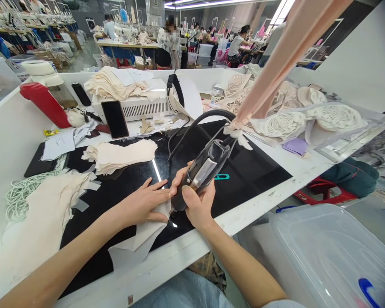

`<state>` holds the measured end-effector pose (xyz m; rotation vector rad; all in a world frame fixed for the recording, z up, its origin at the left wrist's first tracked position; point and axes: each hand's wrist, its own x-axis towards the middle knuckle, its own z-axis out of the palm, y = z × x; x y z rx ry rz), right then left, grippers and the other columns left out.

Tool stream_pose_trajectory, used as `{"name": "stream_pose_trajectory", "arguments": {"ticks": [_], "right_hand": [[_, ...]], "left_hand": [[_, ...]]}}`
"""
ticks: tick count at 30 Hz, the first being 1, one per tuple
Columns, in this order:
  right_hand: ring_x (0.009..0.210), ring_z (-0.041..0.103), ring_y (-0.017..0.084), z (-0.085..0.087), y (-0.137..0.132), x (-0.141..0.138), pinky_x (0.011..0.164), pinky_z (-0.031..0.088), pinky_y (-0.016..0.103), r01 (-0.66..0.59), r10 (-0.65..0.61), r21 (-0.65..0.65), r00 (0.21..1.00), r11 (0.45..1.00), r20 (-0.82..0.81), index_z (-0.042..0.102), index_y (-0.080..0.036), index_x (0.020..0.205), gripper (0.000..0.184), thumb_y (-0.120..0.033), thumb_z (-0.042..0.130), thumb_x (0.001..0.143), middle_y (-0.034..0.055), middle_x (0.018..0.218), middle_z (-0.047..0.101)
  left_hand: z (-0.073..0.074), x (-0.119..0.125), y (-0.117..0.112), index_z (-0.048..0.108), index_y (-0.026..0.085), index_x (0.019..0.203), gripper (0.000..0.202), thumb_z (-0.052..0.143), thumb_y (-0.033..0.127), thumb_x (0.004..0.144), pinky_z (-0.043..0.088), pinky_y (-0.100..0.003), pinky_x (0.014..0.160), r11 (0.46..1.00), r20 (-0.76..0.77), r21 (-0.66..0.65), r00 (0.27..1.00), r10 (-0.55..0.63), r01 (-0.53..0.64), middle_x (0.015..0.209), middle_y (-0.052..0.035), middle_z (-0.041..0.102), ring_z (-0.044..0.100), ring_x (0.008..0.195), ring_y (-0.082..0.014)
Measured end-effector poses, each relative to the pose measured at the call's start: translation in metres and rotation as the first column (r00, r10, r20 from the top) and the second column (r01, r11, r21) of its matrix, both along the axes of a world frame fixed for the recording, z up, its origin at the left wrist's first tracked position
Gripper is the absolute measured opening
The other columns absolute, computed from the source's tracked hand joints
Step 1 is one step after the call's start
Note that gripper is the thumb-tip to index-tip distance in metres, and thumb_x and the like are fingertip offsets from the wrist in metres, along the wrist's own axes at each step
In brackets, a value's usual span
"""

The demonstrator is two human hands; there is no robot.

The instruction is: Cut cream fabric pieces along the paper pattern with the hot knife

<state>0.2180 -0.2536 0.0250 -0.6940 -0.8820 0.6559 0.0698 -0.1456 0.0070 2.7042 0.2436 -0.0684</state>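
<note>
My right hand [199,205] is wrapped round a black-and-silver corded hand tool [205,169]. The tool is tilted, its lower end close to the fabric, and its exact kind does not show. A peach fabric strip [272,72] runs up from its top end. My left hand [147,201] lies with fingers spread on a pale fabric piece [141,239], pressing it against the glossy black board [253,167]. That hand partly covers the piece, which spreads toward the table's front edge. Left of the tool is a stack of cream fabric pieces [122,155].
More cream fabric [45,214] lies at left beside pale green cord [17,194]. A phone [114,119] leans on a white box [137,107]. Behind the tool are a thick black cable [208,113] and lace bra cups [285,124]. A lidded plastic bin [333,239] stands at right.
</note>
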Motion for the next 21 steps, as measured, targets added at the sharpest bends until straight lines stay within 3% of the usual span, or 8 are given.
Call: {"name": "stream_pose_trajectory", "arguments": {"ticks": [6,11,16,19,21], "right_hand": [[0.069,0.066,0.014,0.0,-0.001,-0.005,0.067,0.059,0.031,-0.047,0.047,0.036,0.999,0.998,0.011,0.052,-0.03,0.119,0.037,-0.038,0.075,0.091,-0.0018,0.09,0.068],[0.072,0.069,0.015,-0.002,0.0,-0.004,0.071,0.06,0.033,-0.006,0.006,0.002,1.0,1.0,0.03,0.052,-0.029,0.118,0.038,-0.037,0.076,0.09,-0.0014,0.091,0.07],[0.067,0.064,0.013,0.001,-0.003,0.001,0.065,0.057,0.03,-0.025,0.025,0.035,1.0,0.999,-0.007,0.054,-0.029,0.119,0.041,-0.04,0.078,0.089,-0.0019,0.091,0.067],[0.064,0.063,0.013,0.005,-0.005,0.007,0.06,0.054,0.028,-0.019,0.02,0.063,1.0,0.998,-0.014,0.054,-0.028,0.116,0.037,-0.038,0.078,0.09,-0.0024,0.087,0.067],[0.063,0.064,0.012,0.006,-0.005,0.011,0.059,0.052,0.027,-0.027,0.028,0.07,0.999,0.997,-0.016,0.054,-0.029,0.115,0.036,-0.035,0.079,0.09,-0.0031,0.086,0.067]], "left_hand": [[0.0,0.0,0.0,0.047,0.032,0.153,0.079,0.085,0.043,0.085,0.017,-0.075,0.122,1.0,-0.068,-0.006,0.998,0.009,-0.009,0.16,-0.0101,0.048,0.016,0.159,-0.0392],[-0.002,0.001,0.0,0.048,0.031,0.153,0.081,0.087,0.044,0.083,0.019,-0.074,0.122,1.0,-0.029,0.021,1.0,0.001,0.0,0.161,-0.0104,0.047,0.02,0.158,-0.0402],[-0.006,-0.008,-0.006,0.038,0.033,0.159,0.086,0.083,0.047,0.087,0.02,-0.067,0.126,0.992,0.084,0.126,0.996,-0.013,0.003,0.161,-0.0088,0.047,0.029,0.156,-0.0349],[-0.005,-0.023,-0.02,0.046,0.029,0.153,0.058,0.067,0.042,0.101,0.035,-0.056,0.123,0.972,0.267,0.207,0.962,0.048,-0.106,0.153,-0.0089,0.055,0.047,0.146,-0.0294],[-0.002,-0.035,-0.035,0.056,0.021,0.14,0.034,0.051,0.033,0.109,0.051,-0.045,0.11,0.958,0.348,0.208,0.93,0.117,-0.198,0.137,-0.01,0.065,0.062,0.126,-0.0241]]}}
